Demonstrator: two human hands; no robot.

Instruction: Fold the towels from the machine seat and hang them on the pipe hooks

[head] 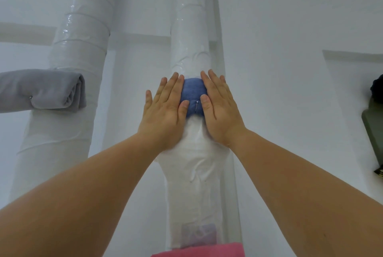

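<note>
A folded blue towel [193, 92] sits against the white wrapped pipe [189, 34] in the middle, with a small metal hook tip [196, 104] poking out near its lower edge. My left hand [165, 109] lies flat on the towel's left side, fingers spread. My right hand [219, 107] presses flat on its right side, thumb beside the hook. Both palms cover most of the towel. A folded grey towel [47, 90] hangs on a hook on the thicker left pipe [76, 49]. A pink towel [199, 251] shows at the bottom edge, lower on the middle pipe.
White wall fills the background behind the pipes. A dark olive object [374, 124] sticks in from the right edge, with something black above it. A faint purple patch shows through the wrap low on the middle pipe.
</note>
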